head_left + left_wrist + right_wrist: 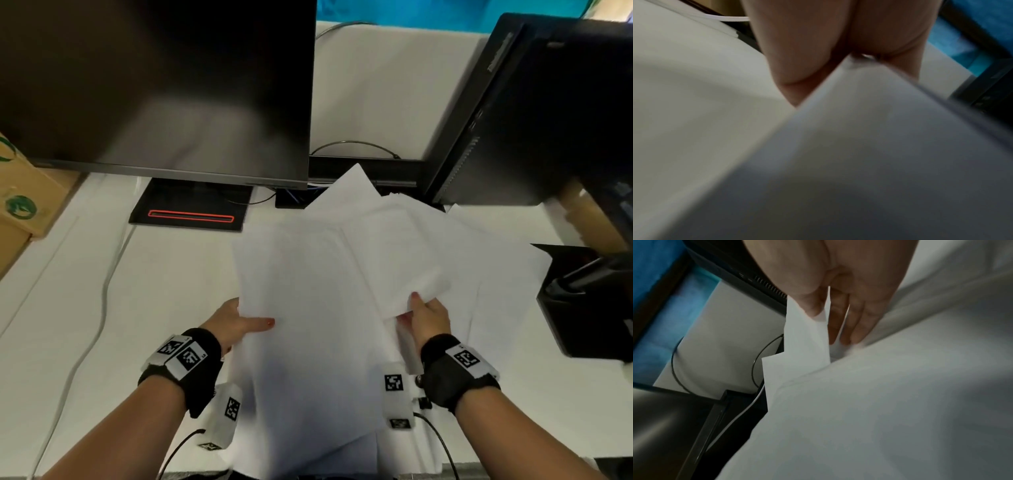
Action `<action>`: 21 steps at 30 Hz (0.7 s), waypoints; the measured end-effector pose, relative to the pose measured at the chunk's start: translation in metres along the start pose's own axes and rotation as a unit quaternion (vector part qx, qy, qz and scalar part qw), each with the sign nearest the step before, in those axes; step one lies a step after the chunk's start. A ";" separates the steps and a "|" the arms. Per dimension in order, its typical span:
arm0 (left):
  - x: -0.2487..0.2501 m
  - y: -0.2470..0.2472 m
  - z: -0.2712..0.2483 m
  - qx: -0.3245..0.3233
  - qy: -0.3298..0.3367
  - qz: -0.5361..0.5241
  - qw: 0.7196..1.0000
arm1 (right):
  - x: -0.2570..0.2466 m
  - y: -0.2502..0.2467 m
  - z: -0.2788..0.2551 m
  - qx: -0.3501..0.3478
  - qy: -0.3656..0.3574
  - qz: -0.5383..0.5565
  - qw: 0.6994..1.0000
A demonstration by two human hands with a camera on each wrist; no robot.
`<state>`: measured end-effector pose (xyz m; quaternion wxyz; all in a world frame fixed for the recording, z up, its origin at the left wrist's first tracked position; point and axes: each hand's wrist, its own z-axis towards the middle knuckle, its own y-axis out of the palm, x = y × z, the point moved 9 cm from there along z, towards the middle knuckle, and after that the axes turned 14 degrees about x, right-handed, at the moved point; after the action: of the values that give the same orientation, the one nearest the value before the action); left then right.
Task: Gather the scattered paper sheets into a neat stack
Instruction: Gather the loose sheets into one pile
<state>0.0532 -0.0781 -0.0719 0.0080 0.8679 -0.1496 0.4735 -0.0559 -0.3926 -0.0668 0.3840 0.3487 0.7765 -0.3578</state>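
Several white paper sheets [329,274] fan out unevenly over the white desk [164,308], lifted at their near side. My left hand [239,323] pinches the left edge of a large sheet [879,146], thumb on top and fingers underneath. My right hand [426,317] pinches the near edge of other sheets [809,337], thumb above and fingers [855,324] below the paper. More sheets [496,274] lie spread to the right and under the held ones. Both wrists wear black bands with tag markers.
A dark monitor [157,85] on a black base [190,209] stands at the back left, a black computer tower [534,113] at back right. A black device [589,301] sits right, a cardboard box [20,202] left. A grey cable [99,308] runs down the desk.
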 end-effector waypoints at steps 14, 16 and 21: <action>-0.015 -0.012 0.004 0.046 -0.020 -0.019 0.999 | -0.021 -0.002 0.044 -0.011 0.047 0.019 0.999; -0.015 -0.011 0.004 0.048 -0.023 -0.023 0.998 | -0.009 0.007 0.028 -0.007 0.015 0.000 1.000; -0.013 -0.013 0.006 0.046 -0.027 -0.033 0.998 | -0.023 0.029 0.013 -0.097 -0.143 -0.222 0.960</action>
<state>0.0549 -0.0630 -0.0839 -0.0204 0.8841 -0.0996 0.4561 -0.0170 -0.3948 -0.0617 0.4337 0.0740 0.8026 -0.4028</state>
